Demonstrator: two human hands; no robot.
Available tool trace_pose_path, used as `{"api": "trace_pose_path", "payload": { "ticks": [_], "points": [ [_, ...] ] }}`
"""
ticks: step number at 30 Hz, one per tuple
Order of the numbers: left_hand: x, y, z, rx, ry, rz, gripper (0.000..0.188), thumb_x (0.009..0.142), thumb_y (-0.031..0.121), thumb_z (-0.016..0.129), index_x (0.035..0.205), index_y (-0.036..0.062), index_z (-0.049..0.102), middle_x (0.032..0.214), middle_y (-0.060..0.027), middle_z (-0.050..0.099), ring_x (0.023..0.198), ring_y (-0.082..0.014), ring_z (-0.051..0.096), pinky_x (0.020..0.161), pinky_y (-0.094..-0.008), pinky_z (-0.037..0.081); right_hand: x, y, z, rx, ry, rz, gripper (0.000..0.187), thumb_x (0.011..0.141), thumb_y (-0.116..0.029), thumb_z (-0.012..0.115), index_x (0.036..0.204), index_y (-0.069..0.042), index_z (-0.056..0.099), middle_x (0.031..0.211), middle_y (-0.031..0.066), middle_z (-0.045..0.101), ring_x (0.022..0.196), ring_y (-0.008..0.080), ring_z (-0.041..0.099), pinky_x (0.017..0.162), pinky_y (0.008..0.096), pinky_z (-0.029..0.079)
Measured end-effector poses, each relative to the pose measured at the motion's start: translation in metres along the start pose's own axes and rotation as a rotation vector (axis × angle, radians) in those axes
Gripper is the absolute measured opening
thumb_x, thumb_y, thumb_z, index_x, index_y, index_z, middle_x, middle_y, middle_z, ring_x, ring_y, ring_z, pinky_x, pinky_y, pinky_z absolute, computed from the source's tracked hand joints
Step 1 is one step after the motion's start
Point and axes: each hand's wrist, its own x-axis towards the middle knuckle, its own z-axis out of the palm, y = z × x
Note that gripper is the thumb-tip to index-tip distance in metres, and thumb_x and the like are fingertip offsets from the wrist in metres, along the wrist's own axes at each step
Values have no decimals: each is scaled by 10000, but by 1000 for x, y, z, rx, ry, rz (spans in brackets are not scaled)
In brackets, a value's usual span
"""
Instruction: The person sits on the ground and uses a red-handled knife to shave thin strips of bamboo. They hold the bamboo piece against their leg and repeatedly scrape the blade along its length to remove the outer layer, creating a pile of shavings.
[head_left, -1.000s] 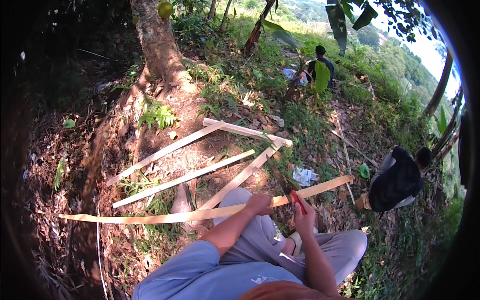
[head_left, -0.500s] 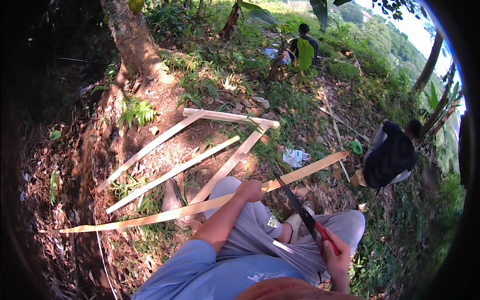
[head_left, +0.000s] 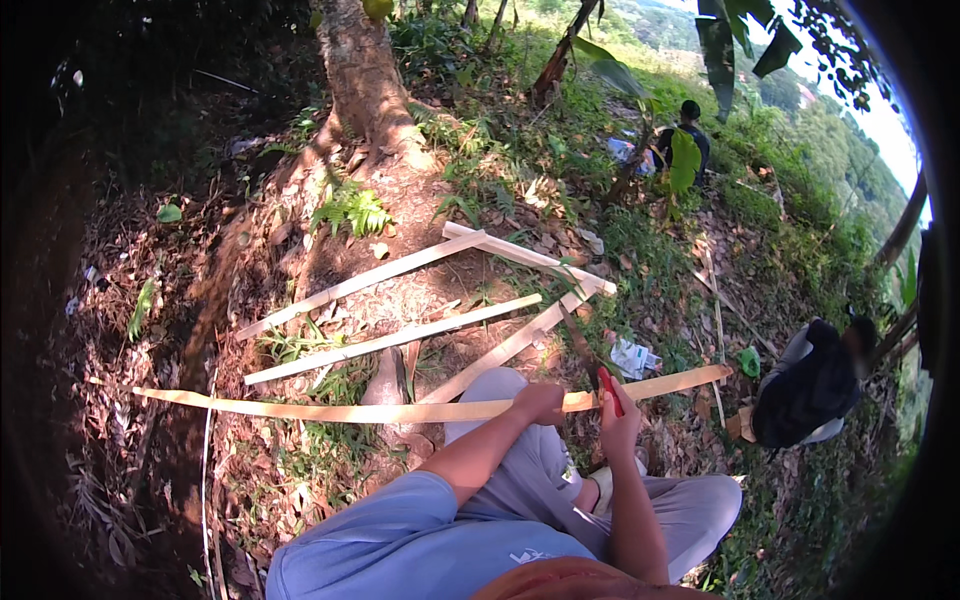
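Note:
A long, thin wooden strip (head_left: 330, 412) lies crosswise in front of me, over my bent leg. My left hand (head_left: 541, 403) is closed around it near the knee. In my right hand (head_left: 620, 425) is a handsaw (head_left: 579, 345), gripped by its red handle. The saw's dark blade points up and away, crossing above the strip just right of my left hand. Whether its teeth touch the wood I cannot tell.
Several cut wooden pieces (head_left: 400, 338) lie on the ground ahead. A tree trunk (head_left: 365, 90) rises beyond them. One person (head_left: 810, 390) sits close at the right, another (head_left: 690, 140) farther back. A white packet (head_left: 632, 358) rests in the leaves.
My right hand has moved up and forward with the saw, from beside my right knee to the strip. My left hand keeps its hold. The view has shifted left.

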Motion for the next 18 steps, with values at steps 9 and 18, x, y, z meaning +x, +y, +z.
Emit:
{"api": "trace_pose_path", "payload": {
  "ticks": [9, 18],
  "points": [
    [0, -3, -4, -125, -19, -83, 324, 816, 190, 713, 1069, 19, 824, 1093, -240, 804, 1082, -420, 779, 926, -508, 625, -83, -43, -72, -30, -157, 192, 452, 1103, -77, 625, 1534, 57, 616, 1357, 232, 758, 1196, 230, 726, 1037, 355, 544],
    [5, 2, -2, -85, -29, -78, 270, 829, 194, 723, 1015, 35, 837, 1055, -205, 815, 1034, -395, 793, 894, -506, 640, -150, -84, -132, -41, -60, 172, 455, 1115, -133, 612, 1537, 34, 636, 1179, 103, 786, 835, 67, 635, 699, 200, 491]
  ]
}}
